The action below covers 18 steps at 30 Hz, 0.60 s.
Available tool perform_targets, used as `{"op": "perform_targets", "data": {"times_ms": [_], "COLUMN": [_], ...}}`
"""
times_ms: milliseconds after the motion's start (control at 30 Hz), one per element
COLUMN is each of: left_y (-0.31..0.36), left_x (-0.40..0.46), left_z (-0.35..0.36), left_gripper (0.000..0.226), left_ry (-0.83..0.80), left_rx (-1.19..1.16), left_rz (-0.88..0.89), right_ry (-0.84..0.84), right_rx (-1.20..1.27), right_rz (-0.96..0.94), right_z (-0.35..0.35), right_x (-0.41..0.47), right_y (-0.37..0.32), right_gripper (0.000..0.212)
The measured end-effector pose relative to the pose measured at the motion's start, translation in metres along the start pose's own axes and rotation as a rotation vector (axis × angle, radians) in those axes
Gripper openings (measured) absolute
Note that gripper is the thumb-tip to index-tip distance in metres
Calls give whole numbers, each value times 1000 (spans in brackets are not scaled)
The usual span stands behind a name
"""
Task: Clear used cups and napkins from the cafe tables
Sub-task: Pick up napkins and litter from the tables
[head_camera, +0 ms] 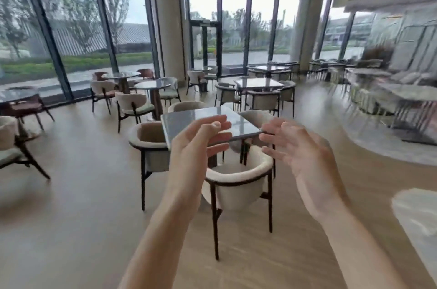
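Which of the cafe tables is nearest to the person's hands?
The square grey table directly ahead, partly hidden behind the left hand and right hand. Cream chairs ring it. The other tables stand farther back, towards the windows.

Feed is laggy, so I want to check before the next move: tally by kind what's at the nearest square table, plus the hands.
Table: 1
Chairs round it: 4 (near chair, left chair, far chair, right chair)
Hands: 2 (left hand, right hand), both empty
Cups, napkins: 0 in view
Total: 7
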<state>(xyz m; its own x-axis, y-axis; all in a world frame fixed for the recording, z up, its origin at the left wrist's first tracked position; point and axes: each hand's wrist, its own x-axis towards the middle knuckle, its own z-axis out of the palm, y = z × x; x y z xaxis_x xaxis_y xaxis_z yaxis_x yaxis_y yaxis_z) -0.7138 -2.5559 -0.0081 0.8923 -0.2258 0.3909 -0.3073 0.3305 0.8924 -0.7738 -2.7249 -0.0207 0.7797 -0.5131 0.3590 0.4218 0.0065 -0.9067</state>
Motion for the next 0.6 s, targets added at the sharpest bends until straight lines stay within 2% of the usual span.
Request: {"op": "perform_targets", "data": {"times_ms": [167, 333, 500, 600], "left_y": [-81, -162, -205, -226], "left_x": [91, 187, 289, 345], "left_z": [88, 179, 269, 310], "left_gripper": [27, 21, 26, 27], "left_ry": [-106, -96, -121, -136], "left_rx": [13, 28, 11, 5], "left_rz": [-66, -77, -74, -74], "right_ry": [81, 103, 124, 135], "right_rx": [-45, -76, -79, -70], "right_rz": [-41, -59, -62, -61], "right_z": [-75, -158, -228, -258], "right_x": [97, 219, 350, 413], "right_y": [46, 87, 96, 100], "right_gripper": [33, 34, 39, 31]}}
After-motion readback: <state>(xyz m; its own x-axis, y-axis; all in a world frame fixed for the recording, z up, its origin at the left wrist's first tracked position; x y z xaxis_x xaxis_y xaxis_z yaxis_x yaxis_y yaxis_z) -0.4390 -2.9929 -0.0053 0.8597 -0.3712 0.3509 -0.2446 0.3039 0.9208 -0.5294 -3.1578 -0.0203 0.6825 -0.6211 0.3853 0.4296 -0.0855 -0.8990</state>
